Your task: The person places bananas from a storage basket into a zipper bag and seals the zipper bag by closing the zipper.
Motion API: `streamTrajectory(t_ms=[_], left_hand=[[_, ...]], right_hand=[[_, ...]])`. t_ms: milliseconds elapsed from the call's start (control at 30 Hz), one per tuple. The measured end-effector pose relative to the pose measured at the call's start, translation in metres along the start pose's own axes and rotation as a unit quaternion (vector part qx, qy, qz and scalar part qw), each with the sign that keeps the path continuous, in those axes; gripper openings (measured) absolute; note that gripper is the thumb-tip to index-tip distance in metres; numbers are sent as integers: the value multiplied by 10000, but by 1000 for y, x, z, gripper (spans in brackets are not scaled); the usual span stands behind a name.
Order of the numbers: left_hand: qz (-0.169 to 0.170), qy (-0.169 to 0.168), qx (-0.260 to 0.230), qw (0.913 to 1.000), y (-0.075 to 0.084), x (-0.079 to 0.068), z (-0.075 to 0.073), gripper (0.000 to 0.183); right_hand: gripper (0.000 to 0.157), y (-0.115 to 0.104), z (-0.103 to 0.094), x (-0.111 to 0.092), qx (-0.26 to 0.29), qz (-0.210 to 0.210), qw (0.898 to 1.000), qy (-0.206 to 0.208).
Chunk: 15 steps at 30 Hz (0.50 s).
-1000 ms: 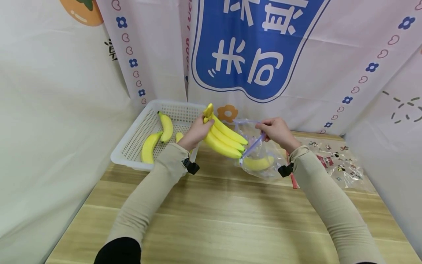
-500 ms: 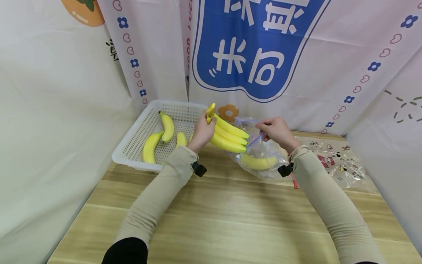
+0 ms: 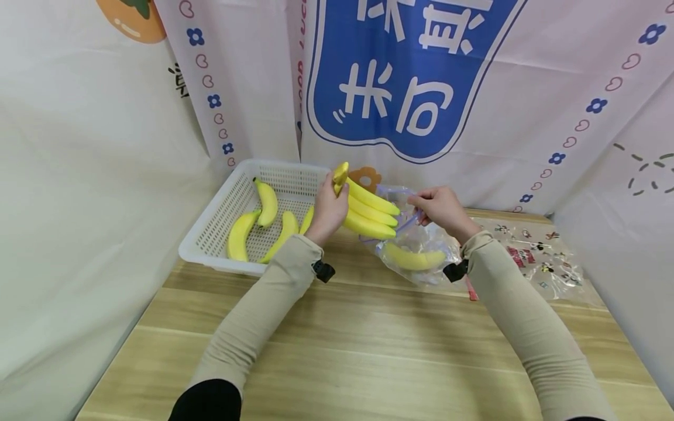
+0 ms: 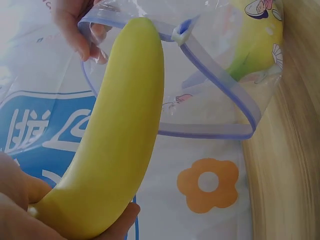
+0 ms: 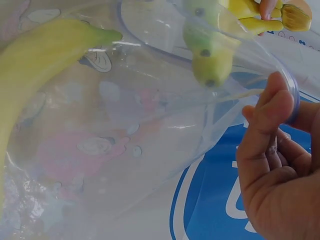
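Nearest us is the desk (image 3: 358, 351); on it we see a bag (image 3: 433, 238) with one banana (image 3: 413, 258) inside, and a basket (image 3: 218, 262) of bananas (image 3: 268, 204). The left hand (image 3: 327, 211) is curled round a bunch (image 3: 371, 211) — tips at the bag's mouth — while the right hand (image 3: 443, 211) pinches its rim. Behind hangs a cloth (image 3: 526, 111).

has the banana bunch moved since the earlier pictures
Yes: in the head view, the banana bunch has shifted right, away from the white basket.
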State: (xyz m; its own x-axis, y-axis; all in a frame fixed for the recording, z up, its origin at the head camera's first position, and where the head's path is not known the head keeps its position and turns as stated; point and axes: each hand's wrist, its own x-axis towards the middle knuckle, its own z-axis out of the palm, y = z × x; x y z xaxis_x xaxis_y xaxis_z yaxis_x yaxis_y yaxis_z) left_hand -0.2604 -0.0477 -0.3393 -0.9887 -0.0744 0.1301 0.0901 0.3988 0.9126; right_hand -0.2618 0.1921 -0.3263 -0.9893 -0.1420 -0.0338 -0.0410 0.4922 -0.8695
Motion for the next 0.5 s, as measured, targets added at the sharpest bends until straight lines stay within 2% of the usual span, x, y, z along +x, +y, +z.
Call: streamTrajectory(t_ms=[133,267,500], left_hand=[[12,163,-46,9999,0,1,1,50],[174,366,55,9992,1,0,3,49],[410,644,41,9971,3,-4,6,48]], right_hand=[[27,0,0,0,-5,57,10000,-53],[33,-1,1,0,-86,94,9998,-127],[32,-3,3,0,29,185,9998,-28]])
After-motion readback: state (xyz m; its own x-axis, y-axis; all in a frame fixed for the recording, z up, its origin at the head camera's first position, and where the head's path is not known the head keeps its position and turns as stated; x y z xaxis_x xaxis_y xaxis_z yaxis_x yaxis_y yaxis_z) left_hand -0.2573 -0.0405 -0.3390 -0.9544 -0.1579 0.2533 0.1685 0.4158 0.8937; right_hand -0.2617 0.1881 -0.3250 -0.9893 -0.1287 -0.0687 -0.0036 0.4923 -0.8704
